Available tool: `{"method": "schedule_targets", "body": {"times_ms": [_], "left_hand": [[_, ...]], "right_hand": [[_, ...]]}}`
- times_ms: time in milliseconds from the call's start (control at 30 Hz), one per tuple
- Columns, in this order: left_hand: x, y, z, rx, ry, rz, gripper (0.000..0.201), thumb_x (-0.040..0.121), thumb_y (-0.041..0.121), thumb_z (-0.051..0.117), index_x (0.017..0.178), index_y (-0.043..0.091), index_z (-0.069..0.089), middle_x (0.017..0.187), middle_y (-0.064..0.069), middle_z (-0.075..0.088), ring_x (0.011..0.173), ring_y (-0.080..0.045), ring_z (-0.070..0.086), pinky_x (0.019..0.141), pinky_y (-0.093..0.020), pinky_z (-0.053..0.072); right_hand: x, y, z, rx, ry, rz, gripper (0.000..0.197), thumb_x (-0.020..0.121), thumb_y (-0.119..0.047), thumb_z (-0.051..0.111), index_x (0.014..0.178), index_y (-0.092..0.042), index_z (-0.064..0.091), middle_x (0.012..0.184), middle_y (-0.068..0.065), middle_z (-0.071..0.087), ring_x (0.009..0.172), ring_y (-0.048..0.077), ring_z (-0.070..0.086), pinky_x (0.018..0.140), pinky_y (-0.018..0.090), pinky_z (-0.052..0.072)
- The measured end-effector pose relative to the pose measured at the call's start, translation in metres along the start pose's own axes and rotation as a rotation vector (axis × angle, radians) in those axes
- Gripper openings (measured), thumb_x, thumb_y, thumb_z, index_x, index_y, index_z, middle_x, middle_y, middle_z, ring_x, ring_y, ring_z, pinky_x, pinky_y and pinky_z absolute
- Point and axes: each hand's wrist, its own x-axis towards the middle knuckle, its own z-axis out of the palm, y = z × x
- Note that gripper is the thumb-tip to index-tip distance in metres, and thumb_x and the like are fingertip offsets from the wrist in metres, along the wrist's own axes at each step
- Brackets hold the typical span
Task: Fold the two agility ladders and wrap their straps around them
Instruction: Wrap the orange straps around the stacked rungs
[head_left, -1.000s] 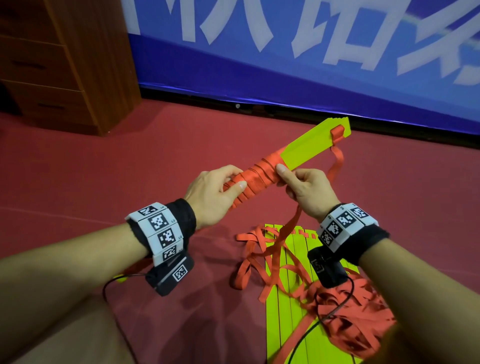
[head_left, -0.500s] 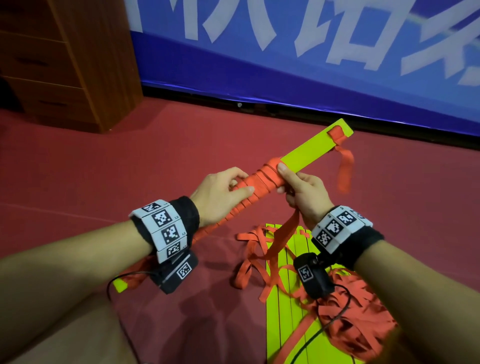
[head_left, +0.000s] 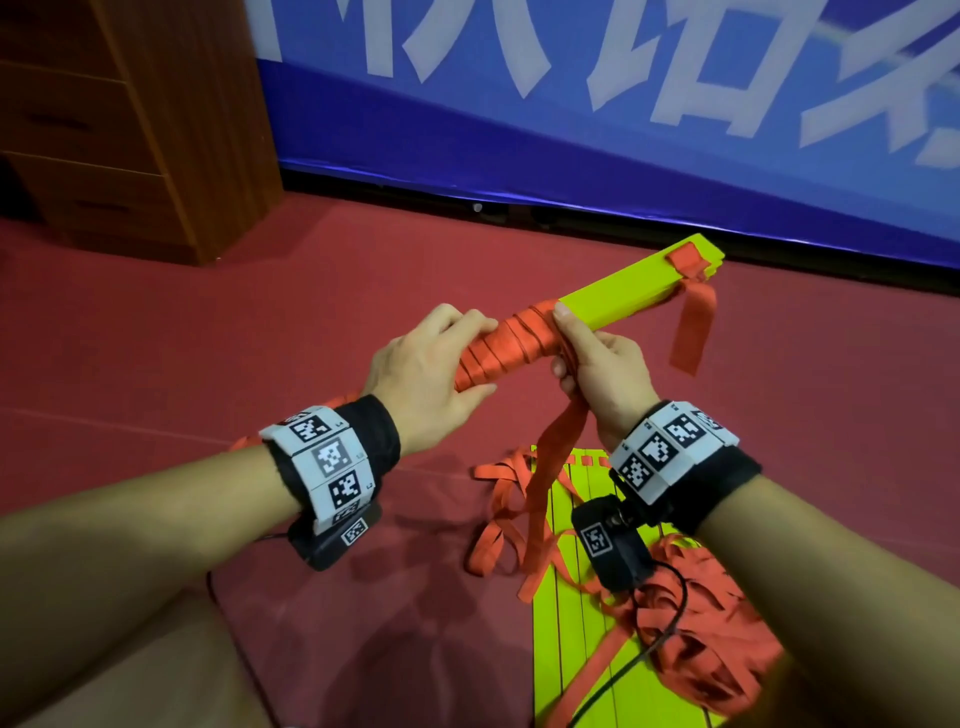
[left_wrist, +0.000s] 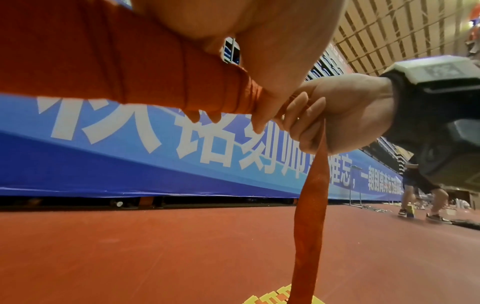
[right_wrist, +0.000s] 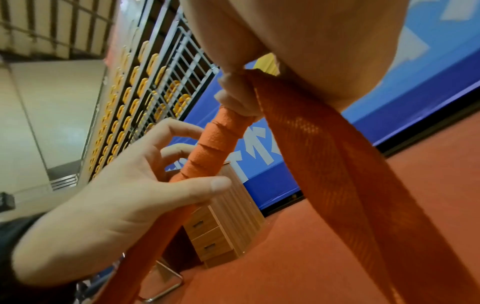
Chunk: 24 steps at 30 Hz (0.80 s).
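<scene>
I hold a folded agility ladder (head_left: 635, 290), a stack of yellow-green rungs, slanting up to the right above the floor. Orange strap windings (head_left: 511, 343) cover its near half. My left hand (head_left: 431, 364) grips the wrapped part (right_wrist: 217, 144). My right hand (head_left: 597, 358) pinches the loose strap (head_left: 550, 467) at the edge of the windings, thumb on top. The strap (left_wrist: 311, 195) hangs from that hand to the floor. A short strap end (head_left: 693, 322) dangles from the far tip. The second ladder (head_left: 587, 623) lies flat below my right wrist in tangled strap (head_left: 701, 654).
A wooden drawer cabinet (head_left: 130, 130) stands at the far left on the red floor (head_left: 260, 338). A blue banner (head_left: 623, 130) runs along the wall behind. In the left wrist view another person's legs (left_wrist: 418, 195) stand far off to the right.
The bundle has turned in my hands and my left hand has shifted its grip on the windings. The strap end at the far tip has swung down and now hangs short.
</scene>
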Motion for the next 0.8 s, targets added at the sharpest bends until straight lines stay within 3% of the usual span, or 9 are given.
{"method": "schedule_targets", "body": {"times_ms": [100,167,267,367,433,500,600,667,800], "left_hand": [[0.000,-0.004,-0.001,-0.030,0.024,0.012,0.060,0.080,0.042,0.081,0.134,0.030,0.057,0.118,0.009,0.059,0.096,-0.022,0.065,0.078,-0.041,0.056],[0.001,-0.006,-0.001,-0.030,0.038,0.014,0.059,0.082,0.043,0.079,0.136,0.031,0.058,0.120,0.009,0.062,0.100,-0.021,0.065,0.081,-0.041,0.056],[0.001,-0.005,-0.002,-0.005,0.046,0.010,0.058,0.087,0.045,0.073,0.141,0.033,0.056,0.123,0.010,0.066,0.105,-0.022,0.066,0.084,-0.039,0.055],[0.000,-0.003,-0.002,0.006,0.050,0.002,0.057,0.091,0.045,0.070,0.145,0.034,0.054,0.128,0.011,0.068,0.110,-0.023,0.067,0.088,-0.040,0.055],[0.000,-0.002,-0.003,-0.001,0.042,-0.014,0.056,0.093,0.045,0.068,0.146,0.035,0.053,0.131,0.011,0.067,0.113,-0.023,0.066,0.090,-0.040,0.054],[0.000,-0.002,-0.004,-0.011,0.035,-0.042,0.053,0.094,0.045,0.066,0.144,0.036,0.052,0.124,0.009,0.070,0.107,-0.025,0.067,0.087,-0.039,0.053],[0.001,-0.002,-0.004,-0.016,0.009,-0.074,0.044,0.096,0.047,0.061,0.138,0.038,0.050,0.096,0.009,0.070,0.080,-0.022,0.064,0.073,-0.034,0.048],[0.001,-0.002,-0.004,-0.030,-0.005,-0.082,0.039,0.097,0.047,0.058,0.134,0.038,0.048,0.088,0.010,0.067,0.071,-0.019,0.059,0.069,-0.034,0.044],[0.001,0.000,-0.005,-0.023,-0.018,-0.075,0.035,0.099,0.045,0.055,0.133,0.037,0.050,0.078,0.012,0.060,0.069,-0.020,0.058,0.067,-0.033,0.041]], "right_hand": [[-0.002,-0.001,-0.007,-0.044,-0.044,-0.069,0.057,0.099,-0.045,0.060,0.093,0.010,0.070,0.056,0.002,0.058,0.045,0.010,0.050,0.048,0.017,0.040],[-0.002,-0.001,-0.010,-0.081,-0.059,-0.119,0.059,0.100,-0.045,0.059,0.093,0.013,0.068,0.058,0.003,0.060,0.048,0.011,0.053,0.052,0.019,0.042],[-0.002,0.000,-0.013,-0.136,-0.066,-0.190,0.054,0.100,-0.044,0.059,0.085,0.007,0.066,0.057,0.001,0.062,0.051,0.010,0.055,0.057,0.021,0.044],[-0.003,-0.003,-0.016,-0.173,-0.081,-0.218,0.049,0.100,-0.041,0.060,0.080,0.003,0.066,0.056,-0.003,0.063,0.050,0.007,0.054,0.055,0.018,0.043],[-0.005,-0.005,-0.017,-0.189,-0.113,-0.235,0.041,0.101,-0.038,0.060,0.075,-0.008,0.068,0.054,-0.005,0.063,0.050,0.006,0.053,0.054,0.017,0.042],[-0.005,-0.005,-0.018,-0.176,-0.154,-0.254,0.036,0.102,-0.034,0.059,0.074,-0.014,0.067,0.054,-0.004,0.063,0.055,0.012,0.053,0.056,0.021,0.041],[-0.005,-0.006,-0.020,-0.097,-0.212,-0.251,0.031,0.104,-0.027,0.056,0.078,-0.013,0.065,0.055,-0.002,0.062,0.064,0.023,0.066,0.066,0.028,0.049],[-0.006,-0.007,-0.020,-0.046,-0.249,-0.233,0.027,0.105,-0.022,0.053,0.083,-0.012,0.063,0.055,-0.001,0.061,0.059,0.018,0.069,0.061,0.024,0.054],[-0.008,-0.008,-0.018,-0.044,-0.290,-0.246,0.025,0.107,-0.021,0.048,0.088,-0.012,0.061,0.056,-0.002,0.057,0.046,0.012,0.059,0.047,0.020,0.045]]}}
